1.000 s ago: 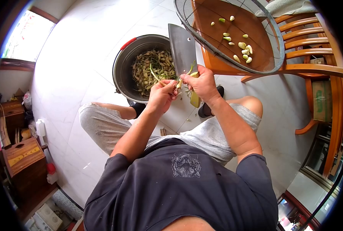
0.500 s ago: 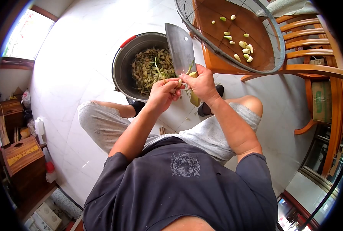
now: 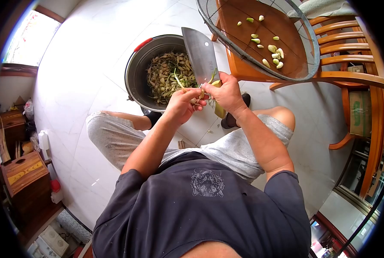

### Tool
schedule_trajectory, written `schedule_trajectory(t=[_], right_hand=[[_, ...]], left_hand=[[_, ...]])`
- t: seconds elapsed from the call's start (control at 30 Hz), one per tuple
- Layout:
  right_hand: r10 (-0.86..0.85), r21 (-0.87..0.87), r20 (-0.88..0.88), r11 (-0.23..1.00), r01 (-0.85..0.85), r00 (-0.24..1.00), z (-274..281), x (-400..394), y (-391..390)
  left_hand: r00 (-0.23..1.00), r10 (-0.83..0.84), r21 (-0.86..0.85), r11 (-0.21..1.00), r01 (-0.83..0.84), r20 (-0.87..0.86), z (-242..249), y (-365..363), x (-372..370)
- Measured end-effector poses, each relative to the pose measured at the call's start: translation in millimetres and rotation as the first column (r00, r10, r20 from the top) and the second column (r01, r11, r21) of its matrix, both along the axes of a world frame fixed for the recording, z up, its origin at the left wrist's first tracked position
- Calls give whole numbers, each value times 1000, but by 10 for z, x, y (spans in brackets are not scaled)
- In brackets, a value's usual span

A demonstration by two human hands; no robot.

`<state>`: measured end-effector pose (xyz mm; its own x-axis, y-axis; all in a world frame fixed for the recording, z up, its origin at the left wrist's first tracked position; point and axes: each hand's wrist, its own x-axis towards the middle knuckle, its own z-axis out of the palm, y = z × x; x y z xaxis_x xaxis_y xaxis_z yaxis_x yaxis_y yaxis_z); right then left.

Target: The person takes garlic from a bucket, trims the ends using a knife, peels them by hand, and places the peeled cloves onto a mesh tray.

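My right hand (image 3: 228, 95) is wrapped round a cleaver (image 3: 200, 51), whose broad blade points up and away past the pot's rim. Its yellowish handle (image 3: 220, 111) shows below my fingers. Right beside it, my left hand (image 3: 182, 105) pinches a pale garlic clove (image 3: 202, 93) at the lower end of the blade. More pale pieces lie in its curled fingers, partly hidden. The tips of both hands nearly touch. Just beyond them stands a metal pot (image 3: 134, 90) with a red grip on its handle, holding many unpeeled garlic cloves (image 3: 168, 73), some with green sprouts.
A round mesh sieve (image 3: 316, 51) rests on a wooden chair (image 3: 351, 77) at the right, with several peeled cloves (image 3: 272, 48) in it. My feet and bent knees flank the work. Small scraps lie on the tiled floor (image 3: 84, 81). A wooden cabinet (image 3: 24, 172) stands left.
The cleaver blade has tilted slightly to the left. My fingers have shifted a little round the clove, and a pale sprout now stands out above my left hand.
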<state>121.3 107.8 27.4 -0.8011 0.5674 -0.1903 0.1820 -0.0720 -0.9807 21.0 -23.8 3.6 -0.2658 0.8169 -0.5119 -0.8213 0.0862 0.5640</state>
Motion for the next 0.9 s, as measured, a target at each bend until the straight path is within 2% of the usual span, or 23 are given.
schedule_trajectory(t=[0.4,0.5,0.9], right_hand=[[9,63,67,998,-13,998,78,19,14],[4,45,46,999,-6,999,32,16,25],[24,40,31,999,-25,999,41,15,24]], left_hand=[[996,4,10,1000,-5,84,-56,13,-10],[987,27,34,999,-33,161,-45,20,-23],[992,6,2,1000,-7,125,-104,26,-24]])
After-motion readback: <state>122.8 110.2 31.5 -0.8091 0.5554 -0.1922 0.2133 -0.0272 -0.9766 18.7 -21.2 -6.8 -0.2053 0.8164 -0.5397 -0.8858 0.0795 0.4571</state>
